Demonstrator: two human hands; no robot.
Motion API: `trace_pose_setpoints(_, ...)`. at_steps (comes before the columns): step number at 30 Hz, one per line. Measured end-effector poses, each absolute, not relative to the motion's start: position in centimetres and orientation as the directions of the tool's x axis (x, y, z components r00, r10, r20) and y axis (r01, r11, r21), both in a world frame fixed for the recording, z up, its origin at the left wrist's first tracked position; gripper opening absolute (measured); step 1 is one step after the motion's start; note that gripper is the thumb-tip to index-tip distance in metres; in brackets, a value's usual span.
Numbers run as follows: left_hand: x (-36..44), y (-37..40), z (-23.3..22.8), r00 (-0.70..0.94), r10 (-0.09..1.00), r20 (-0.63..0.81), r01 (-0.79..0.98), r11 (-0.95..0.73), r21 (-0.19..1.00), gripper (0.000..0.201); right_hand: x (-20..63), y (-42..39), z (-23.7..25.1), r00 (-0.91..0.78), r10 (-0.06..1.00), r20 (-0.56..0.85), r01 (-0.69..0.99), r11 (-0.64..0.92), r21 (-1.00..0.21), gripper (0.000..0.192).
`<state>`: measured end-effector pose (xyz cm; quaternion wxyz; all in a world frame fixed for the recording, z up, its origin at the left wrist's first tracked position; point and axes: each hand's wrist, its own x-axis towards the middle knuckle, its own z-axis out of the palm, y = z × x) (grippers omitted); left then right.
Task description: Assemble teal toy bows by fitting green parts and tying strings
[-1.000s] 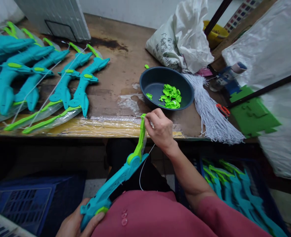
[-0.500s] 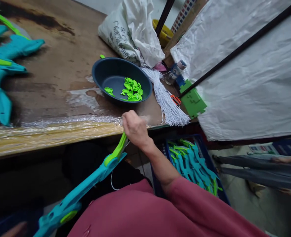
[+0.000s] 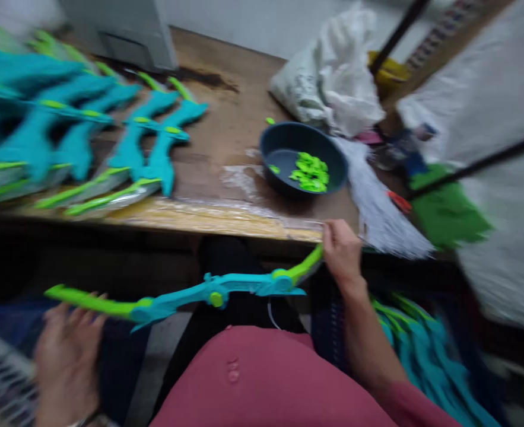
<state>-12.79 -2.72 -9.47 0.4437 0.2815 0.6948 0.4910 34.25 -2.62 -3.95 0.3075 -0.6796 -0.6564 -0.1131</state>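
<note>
A teal toy bow [image 3: 212, 293] with lime-green limbs lies nearly level over my lap, below the table edge. My right hand [image 3: 342, 252] pinches its right green tip, and a thin white string hangs under the bow near that end. My left hand [image 3: 66, 356] is spread open just under the left green tip, and the blur hides whether its fingertips touch it. On the wooden table [image 3: 199, 216] a dark blue bowl [image 3: 283, 148] holds small lime-green pieces [image 3: 310, 172]. A bundle of white strings [image 3: 377, 213] lies to the right of the bowl.
Several finished teal bows [image 3: 66, 136] lie in rows on the table's left. A white sack [image 3: 333, 77] sits behind the bowl, and a green foam piece [image 3: 448, 207] lies at the right. A crate of more bows [image 3: 422, 344] stands on the floor at my right. The picture is blurred.
The bow has swung from a steep diagonal to nearly level. My right hand moved right and down with the tip. My left hand let go of the grip and now sits open under the left limb.
</note>
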Motion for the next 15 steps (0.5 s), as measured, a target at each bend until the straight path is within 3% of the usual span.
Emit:
trace_pose_setpoints(1, -13.7, -2.2, -9.5, -0.53, 0.693, -0.49, -0.394, 0.31, 0.865, 0.038, 34.8, -2.5, -4.2, 0.096, 0.817, 0.568, 0.956, 0.084, -0.282, 0.025)
trace_pose_setpoints(2, -14.6, -1.7, -9.4, -0.536, 0.673, -0.51, -0.479, 0.255, 0.84, 0.038, 35.4, -2.3, -4.5, 0.072, 0.804, 0.59, 0.971, 0.079, -0.226, 0.026)
trace_pose_setpoints(5, -16.5, -0.5, -8.7, -0.621, 0.634, -0.461, -0.53, 0.094, 0.843, 0.041, 36.4, -0.8, -5.3, -0.026, 0.765, 0.643, 0.993, 0.092, -0.07, 0.029)
trace_pose_setpoints(7, -16.6, -0.6, -7.8, -0.655, 0.644, -0.395, -0.534, -0.024, 0.845, 0.039, 35.3, 0.4, -4.9, -0.057, 0.712, 0.7, 0.989, 0.138, -0.059, 0.029)
trace_pose_setpoints(9, -15.6, -1.4, -6.5, -0.664, 0.68, -0.313, -0.527, -0.128, 0.84, 0.038, 32.3, 1.2, -3.7, -0.067, 0.67, 0.739, 0.966, 0.23, -0.121, 0.025)
trace_pose_setpoints(12, -13.0, -3.5, -3.9, -0.633, 0.753, -0.181, -0.513, -0.232, 0.826, 0.042, 24.8, 1.7, -0.5, -0.17, 0.688, 0.706, 0.859, 0.454, -0.236, 0.022)
trace_pose_setpoints(15, -10.0, -5.7, -1.0, -0.549, 0.836, 0.024, -0.473, -0.334, 0.815, 0.046, 16.5, 1.3, 3.1, -0.332, 0.667, 0.667, 0.57, 0.705, -0.422, 0.023)
